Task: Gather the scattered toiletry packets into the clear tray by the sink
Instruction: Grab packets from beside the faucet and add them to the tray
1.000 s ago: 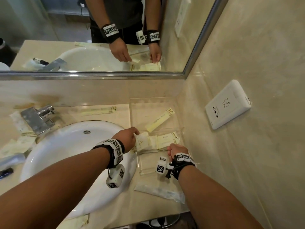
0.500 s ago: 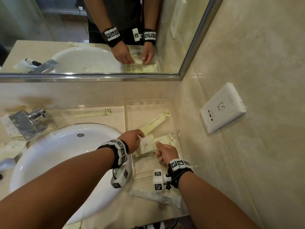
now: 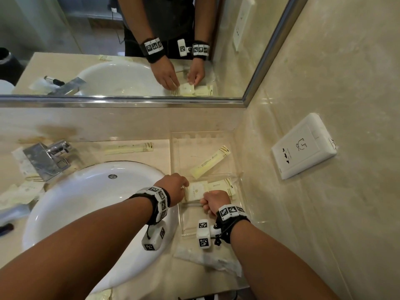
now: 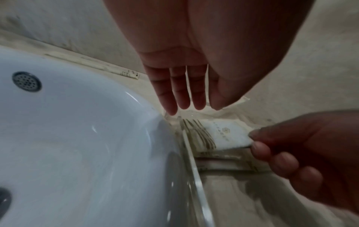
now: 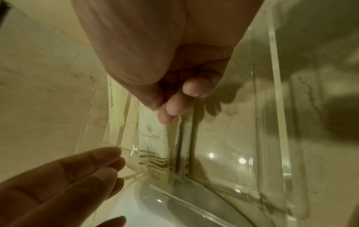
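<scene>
The clear tray (image 3: 174,154) stands right of the sink. A long yellow packet (image 3: 210,162) lies in its back compartment. A stack of cream packets (image 3: 223,187) lies in the middle one, topped by a white square packet (image 3: 195,191). My right hand (image 3: 203,202) pinches the near corner of the white packet (image 4: 223,133) between thumb and fingers (image 5: 165,116). My left hand (image 3: 186,188) is at the stack's left end, beside the tray wall (image 4: 194,169), its fingers (image 4: 182,98) straight and holding nothing.
A long packet (image 3: 129,148) lies on the counter behind the white sink (image 3: 86,202). More packets (image 3: 23,187) lie left of the faucet (image 3: 47,159). A clear-wrapped item (image 3: 207,258) lies in front of the tray. A wall socket (image 3: 303,146) is on the right.
My right hand has moved left from the tray's near right side onto the white packet and pinched its corner. The left hand has stayed at the stack's left end.
</scene>
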A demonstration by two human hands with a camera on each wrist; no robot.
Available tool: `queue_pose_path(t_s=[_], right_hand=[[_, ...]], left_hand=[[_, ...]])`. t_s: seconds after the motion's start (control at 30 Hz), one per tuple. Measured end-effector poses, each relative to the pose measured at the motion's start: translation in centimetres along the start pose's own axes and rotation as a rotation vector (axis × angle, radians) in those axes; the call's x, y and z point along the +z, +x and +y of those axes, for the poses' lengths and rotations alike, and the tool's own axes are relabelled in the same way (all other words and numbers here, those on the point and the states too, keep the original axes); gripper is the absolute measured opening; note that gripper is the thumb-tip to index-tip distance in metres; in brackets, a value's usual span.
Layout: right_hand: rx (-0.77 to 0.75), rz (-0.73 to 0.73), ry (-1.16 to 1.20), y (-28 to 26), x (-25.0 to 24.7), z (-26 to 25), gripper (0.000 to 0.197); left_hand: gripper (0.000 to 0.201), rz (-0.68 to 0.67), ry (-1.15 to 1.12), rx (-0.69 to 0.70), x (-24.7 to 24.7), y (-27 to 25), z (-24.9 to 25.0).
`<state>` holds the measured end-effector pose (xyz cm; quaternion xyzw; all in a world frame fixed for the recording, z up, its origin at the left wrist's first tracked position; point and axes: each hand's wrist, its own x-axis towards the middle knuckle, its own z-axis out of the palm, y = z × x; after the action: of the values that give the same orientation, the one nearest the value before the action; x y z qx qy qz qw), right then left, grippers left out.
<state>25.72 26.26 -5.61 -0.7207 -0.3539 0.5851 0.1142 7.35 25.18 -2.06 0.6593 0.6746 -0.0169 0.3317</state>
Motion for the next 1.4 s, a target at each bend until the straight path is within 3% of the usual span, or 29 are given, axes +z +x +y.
queue_pose_path(t_s=[0.1, 0.2, 0.3, 0.43, 0.57, 0.87, 1.13, 1.4], right_hand=[[-0.007, -0.028, -0.035, -0.3, 0.7, -0.2, 0.021], [-0.093, -0.027, -0.119, -0.9, 0.7, -0.1, 0.045], [-0.144, 0.058, -0.223, -1.0, 0.5, 0.2, 0.051], [-0.184, 0.152, -0.383, -0.1, 0.4, 1.2, 0.053], [-0.218, 0.123, -0.451, -0.2, 0.7, 1.3, 0.058], [-0.315, 0.162, -0.432, -3.6, 1.8, -1.1, 0.041], [-0.505, 0.031, -0.491, -7.7, 9.6, -5.0, 0.044], [-0.628, -0.129, -0.627, -12.0, 21.6, -7.3, 0.037]], left_hand=[[0.034, -0.026, 0.056, 0.023, 0.5, -0.4, -0.1], [0.037, -0.078, 0.155, 0.106, 1.3, -0.7, 0.2], [0.040, -0.106, 0.254, 0.164, 1.7, -1.1, 0.5], [0.040, -0.127, 0.279, 0.163, 1.5, -1.3, 0.6], [0.039, -0.136, 0.266, 0.142, 1.3, -1.6, 0.2], [0.037, 0.000, 0.071, 0.049, -0.1, -3.6, -2.6], [0.036, 0.100, 0.020, -0.051, -3.4, -9.1, -8.6], [0.035, 0.232, -0.052, -0.235, -6.1, -17.5, -19.6]])
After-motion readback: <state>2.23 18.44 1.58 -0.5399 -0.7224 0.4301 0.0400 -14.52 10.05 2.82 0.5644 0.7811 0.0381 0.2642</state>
